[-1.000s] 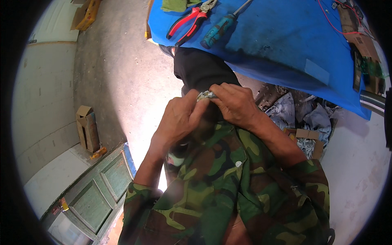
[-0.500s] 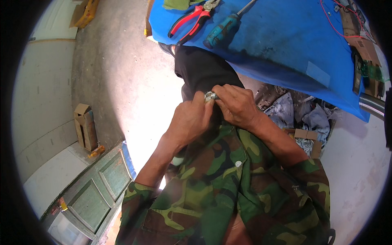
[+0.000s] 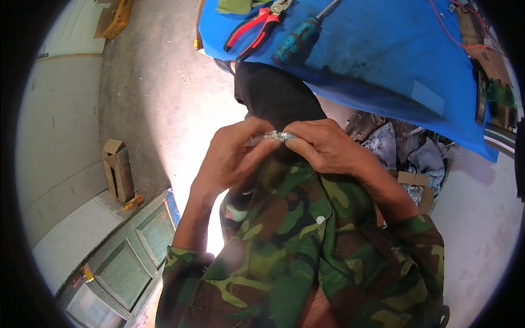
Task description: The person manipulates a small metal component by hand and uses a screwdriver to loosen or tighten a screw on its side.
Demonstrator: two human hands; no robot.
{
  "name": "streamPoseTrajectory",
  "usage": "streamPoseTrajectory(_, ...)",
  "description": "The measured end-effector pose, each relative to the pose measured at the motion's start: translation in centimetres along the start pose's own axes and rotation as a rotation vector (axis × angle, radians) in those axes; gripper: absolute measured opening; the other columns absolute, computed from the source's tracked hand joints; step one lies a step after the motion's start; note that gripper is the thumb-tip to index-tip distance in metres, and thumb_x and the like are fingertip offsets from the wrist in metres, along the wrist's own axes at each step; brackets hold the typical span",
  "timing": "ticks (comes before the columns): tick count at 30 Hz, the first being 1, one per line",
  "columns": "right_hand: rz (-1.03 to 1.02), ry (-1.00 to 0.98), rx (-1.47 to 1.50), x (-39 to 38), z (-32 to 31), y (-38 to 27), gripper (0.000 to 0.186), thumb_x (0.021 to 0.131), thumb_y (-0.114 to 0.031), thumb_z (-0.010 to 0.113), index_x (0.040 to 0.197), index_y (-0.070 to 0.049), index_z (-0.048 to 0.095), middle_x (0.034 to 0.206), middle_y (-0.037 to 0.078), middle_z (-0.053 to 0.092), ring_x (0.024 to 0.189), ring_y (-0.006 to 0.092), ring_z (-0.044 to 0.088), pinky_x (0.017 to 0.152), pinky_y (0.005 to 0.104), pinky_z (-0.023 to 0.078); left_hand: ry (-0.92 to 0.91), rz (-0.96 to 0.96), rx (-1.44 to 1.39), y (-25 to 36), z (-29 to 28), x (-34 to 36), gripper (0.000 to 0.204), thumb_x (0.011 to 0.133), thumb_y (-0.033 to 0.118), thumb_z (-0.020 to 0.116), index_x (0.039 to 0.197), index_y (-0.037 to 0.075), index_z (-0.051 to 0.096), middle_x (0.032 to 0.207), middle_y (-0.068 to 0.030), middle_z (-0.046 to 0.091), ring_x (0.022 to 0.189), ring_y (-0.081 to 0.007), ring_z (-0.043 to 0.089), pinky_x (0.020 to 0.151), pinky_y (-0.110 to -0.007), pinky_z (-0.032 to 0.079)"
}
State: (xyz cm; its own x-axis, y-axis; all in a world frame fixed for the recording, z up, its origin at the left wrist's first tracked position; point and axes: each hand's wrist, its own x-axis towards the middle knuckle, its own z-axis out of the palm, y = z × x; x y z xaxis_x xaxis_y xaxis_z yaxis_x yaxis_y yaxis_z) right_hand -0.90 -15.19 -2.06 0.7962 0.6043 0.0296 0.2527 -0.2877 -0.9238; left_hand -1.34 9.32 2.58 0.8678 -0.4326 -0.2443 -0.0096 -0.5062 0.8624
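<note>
Between both hands, over my dark trouser leg, is a small whitish and metallic part [image 3: 278,136], too small to name. My left hand [image 3: 232,147] pinches its left end between thumb and fingers. The right end is pinched by my right hand [image 3: 322,143], fingers curled in. Both hands meet just above the hem of the camouflage shirt [image 3: 290,218]. Beyond them, on a blue-covered table [image 3: 372,49], lie pliers with red and black handles [image 3: 252,34] and a screwdriver with a worn teal handle [image 3: 295,41].
A green cloth [image 3: 238,5] lies by the pliers. Red wire [image 3: 445,33] and clutter are at the table's right end. Bags and scraps [image 3: 404,147] sit beneath the table's edge. To the left stand a small cardboard box [image 3: 117,169] and a green panelled door [image 3: 126,268].
My left hand has turned and shifted left and outward, so more of the small part shows between the hands. The right hand has moved slightly down and right.
</note>
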Motion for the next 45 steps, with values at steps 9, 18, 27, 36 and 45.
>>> streamPoseTrajectory(9, 0.237, -0.291, 0.515, -1.0, -0.5, 0.1, 0.029, 0.109, -0.027, 0.057, 0.105, -0.001, 0.069, 0.073, 0.006, 0.060, 0.069, 0.0164, 0.058, 0.065, 0.0367, 0.046, -0.279, -0.231, -0.369, -1.7, 0.4, -0.8, 0.030, 0.103, 0.030, 0.073, 0.101, 0.000, 0.074, 0.079, 0.0004, 0.068, 0.073, -0.0073, 0.061, 0.062, -0.025, 0.047)
streamPoseTrajectory(18, 0.406, -0.361, 1.044, -1.6, 0.1, 1.2, 0.040, 0.114, -0.038, 0.054, 0.102, -0.002, 0.068, 0.067, -0.006, 0.045, 0.057, 0.0029, 0.036, 0.051, 0.0236, 0.025, -0.199, -0.334, -0.690, -1.2, 2.4, -1.5, 0.039, 0.111, 0.035, 0.058, 0.093, 0.003, 0.072, 0.072, 0.0020, 0.062, 0.066, -0.0051, 0.054, 0.058, -0.023, 0.038)
streamPoseTrajectory(27, 0.453, -0.323, 1.128, -1.5, 0.5, 2.1, 0.038, 0.114, -0.038, 0.053, 0.104, -0.003, 0.064, 0.065, -0.008, 0.041, 0.053, 0.0018, 0.031, 0.048, 0.0229, 0.022, -0.134, -0.357, -0.820, -4.4, 4.9, -1.3, 0.054, 0.105, 0.057, 0.063, 0.099, 0.004, 0.071, 0.070, -0.0001, 0.062, 0.056, -0.0051, 0.052, 0.048, -0.020, 0.031)
streamPoseTrajectory(36, 0.474, -0.181, 1.256, -1.4, 0.8, 2.3, 0.037, 0.115, -0.038, 0.050, 0.105, -0.004, 0.062, 0.068, -0.008, 0.038, 0.053, 0.0026, 0.032, 0.047, 0.0221, 0.024, 0.024, -0.388, -0.985, -4.0, 5.8, -1.2, 0.044, 0.109, 0.048, 0.059, 0.098, 0.007, 0.070, 0.069, 0.0026, 0.059, 0.057, -0.0036, 0.045, 0.052, -0.020, 0.030)
streamPoseTrajectory(45, 0.389, -0.067, 1.026, -1.8, 1.4, 1.0, 0.028, 0.112, -0.027, 0.056, 0.117, -0.002, 0.066, 0.076, -0.004, 0.051, 0.060, 0.0038, 0.044, 0.053, 0.0228, 0.035, 0.247, -0.281, -0.730, -1.4, 4.3, -1.9, 0.015, 0.101, 0.017, 0.074, 0.105, 0.003, 0.070, 0.085, 0.0013, 0.069, 0.072, -0.0025, 0.057, 0.064, -0.019, 0.044)
